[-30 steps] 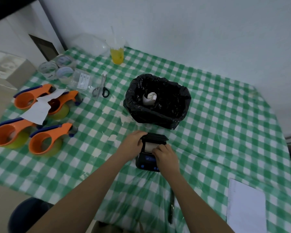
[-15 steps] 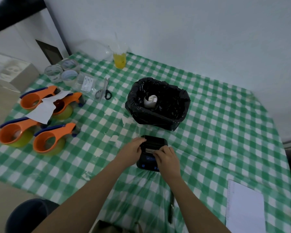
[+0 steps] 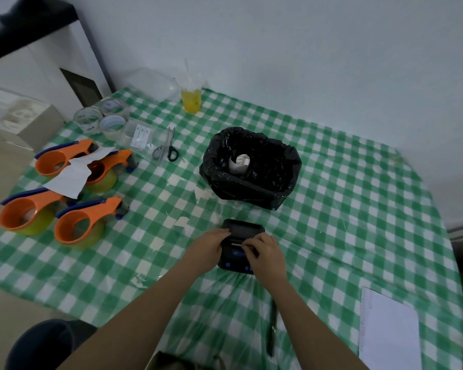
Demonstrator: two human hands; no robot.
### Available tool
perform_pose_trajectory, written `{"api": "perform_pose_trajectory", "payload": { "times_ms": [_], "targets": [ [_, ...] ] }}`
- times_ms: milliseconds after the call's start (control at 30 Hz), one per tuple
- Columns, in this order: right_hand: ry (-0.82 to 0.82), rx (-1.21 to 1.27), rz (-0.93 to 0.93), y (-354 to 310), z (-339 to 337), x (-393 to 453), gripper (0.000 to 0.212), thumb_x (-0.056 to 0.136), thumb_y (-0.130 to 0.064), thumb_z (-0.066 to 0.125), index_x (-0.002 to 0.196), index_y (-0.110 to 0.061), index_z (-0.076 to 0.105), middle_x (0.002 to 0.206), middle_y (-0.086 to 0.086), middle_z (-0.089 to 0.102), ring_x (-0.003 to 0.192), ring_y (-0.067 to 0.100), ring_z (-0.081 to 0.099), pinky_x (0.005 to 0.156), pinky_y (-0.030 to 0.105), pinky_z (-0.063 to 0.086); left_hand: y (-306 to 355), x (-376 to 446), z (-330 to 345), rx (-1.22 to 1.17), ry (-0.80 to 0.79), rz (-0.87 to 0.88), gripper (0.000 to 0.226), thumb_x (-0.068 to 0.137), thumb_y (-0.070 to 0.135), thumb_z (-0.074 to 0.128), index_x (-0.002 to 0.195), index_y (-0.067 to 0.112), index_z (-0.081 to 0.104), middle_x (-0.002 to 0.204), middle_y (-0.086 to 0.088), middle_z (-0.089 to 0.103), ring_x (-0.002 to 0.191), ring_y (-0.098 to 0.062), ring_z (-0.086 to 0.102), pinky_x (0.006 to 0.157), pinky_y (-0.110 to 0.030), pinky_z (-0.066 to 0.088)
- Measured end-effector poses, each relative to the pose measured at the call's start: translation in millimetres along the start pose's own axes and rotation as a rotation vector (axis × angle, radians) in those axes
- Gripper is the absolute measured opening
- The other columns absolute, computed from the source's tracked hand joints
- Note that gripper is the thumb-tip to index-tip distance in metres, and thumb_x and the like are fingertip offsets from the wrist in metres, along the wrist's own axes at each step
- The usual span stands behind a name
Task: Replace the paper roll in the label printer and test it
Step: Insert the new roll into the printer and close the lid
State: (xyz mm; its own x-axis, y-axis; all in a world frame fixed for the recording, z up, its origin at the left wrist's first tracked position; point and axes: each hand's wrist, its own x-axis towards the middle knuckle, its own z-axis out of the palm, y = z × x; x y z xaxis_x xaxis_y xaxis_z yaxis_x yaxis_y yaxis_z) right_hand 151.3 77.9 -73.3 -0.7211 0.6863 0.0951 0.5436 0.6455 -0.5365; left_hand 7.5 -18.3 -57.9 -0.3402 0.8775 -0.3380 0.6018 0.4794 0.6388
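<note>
A small black label printer (image 3: 242,231) with blue buttons lies on the green checked tablecloth, near the front middle. Its lid is down, and a thin white strip of paper shows at the slot. My left hand (image 3: 209,245) grips the printer's left side. My right hand (image 3: 265,253) rests on the printer's front right, its fingertips pinching at the white strip. Behind the printer stands a bin lined with a black bag (image 3: 251,177), with a crumpled white paper roll (image 3: 239,162) inside it.
Several orange tape dispensers (image 3: 78,225) and a white sheet lie at the left. Scissors (image 3: 167,150), tape rolls (image 3: 102,118) and a cup of yellow liquid (image 3: 191,98) are at the back. A white paper pad (image 3: 388,329) lies front right, a dark pen (image 3: 271,327) near the front edge.
The printer's lid, raised with white paper showing a second ago, has come down. Both hands stay on the printer. The camera has drawn back a little.
</note>
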Motion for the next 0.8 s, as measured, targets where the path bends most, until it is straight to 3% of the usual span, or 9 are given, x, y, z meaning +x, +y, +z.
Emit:
{"api": "perform_pose_trajectory", "payload": {
  "times_ms": [133,200,433,600,700,800],
  "targets": [
    [0.032,0.332,0.510,0.0,-18.6,11.4,0.011,0.089,-0.021,0.062,0.090,-0.011,0.067,0.084,0.002,0.061,0.073,0.015,0.056,0.061,0.020,0.041,-0.1,4.5,-2.5,0.062,-0.003,0.010,0.047,0.089,-0.001,0.037,0.135,0.010,0.044,0.143,-0.009,0.045,0.126,-0.026,0.047,0.105,-0.032,0.037],
    [-0.046,0.413,0.670,8.6,-23.3,17.8,0.017,0.087,-0.027,0.065,0.085,-0.011,0.060,0.079,0.001,0.060,0.068,0.013,0.053,0.055,0.018,0.037,3.9,8.8,-4.7,0.054,0.015,0.005,0.040,0.092,0.001,0.039,0.129,0.008,0.050,0.135,-0.012,0.052,0.119,-0.028,0.051,0.099,-0.032,0.039],
    [-0.302,0.338,0.756,24.4,-24.4,33.0,0.033,0.078,-0.028,0.074,0.062,-0.013,0.050,0.059,-0.001,0.050,0.056,0.012,0.048,0.053,0.024,0.037,15.5,32.0,-13.2,0.002,0.053,-0.100,0.023,0.087,0.018,0.058,0.107,0.006,0.063,0.113,-0.015,0.062,0.101,-0.030,0.059,0.084,-0.035,0.046],
    [-0.505,0.081,0.699,21.2,-33.9,49.0,0.050,0.079,-0.035,0.071,0.052,-0.014,0.035,0.052,0.001,0.037,0.046,0.015,0.037,0.046,0.027,0.026,17.2,39.4,-13.2,-0.027,0.040,-0.199,0.030,0.077,0.013,0.070,0.101,0.007,0.054,0.110,-0.014,0.054,0.101,-0.032,0.054,0.080,-0.039,0.045],
    [-0.593,-0.093,0.640,13.2,-37.2,58.3,0.046,0.081,-0.038,0.068,0.058,-0.014,0.036,0.057,0.000,0.037,0.054,0.019,0.043,0.045,0.027,0.027,13.2,43.7,-13.2,-0.013,0.039,-0.291,0.044,0.072,0.021,0.074,0.103,0.008,0.047,0.111,-0.014,0.052,0.105,-0.032,0.048,0.077,-0.039,0.042],
    [-0.638,-0.184,0.589,4.5,-38.9,64.3,0.026,0.083,-0.033,0.064,0.089,-0.011,0.052,0.074,0.001,0.049,0.079,0.024,0.054,0.059,0.028,0.039,17.0,53.2,-16.0,0.072,-0.039,-0.311,0.052,0.069,0.023,0.077,0.107,0.005,0.046,0.115,-0.019,0.054,0.107,-0.035,0.049,0.082,-0.042,0.045]
  ]
}}
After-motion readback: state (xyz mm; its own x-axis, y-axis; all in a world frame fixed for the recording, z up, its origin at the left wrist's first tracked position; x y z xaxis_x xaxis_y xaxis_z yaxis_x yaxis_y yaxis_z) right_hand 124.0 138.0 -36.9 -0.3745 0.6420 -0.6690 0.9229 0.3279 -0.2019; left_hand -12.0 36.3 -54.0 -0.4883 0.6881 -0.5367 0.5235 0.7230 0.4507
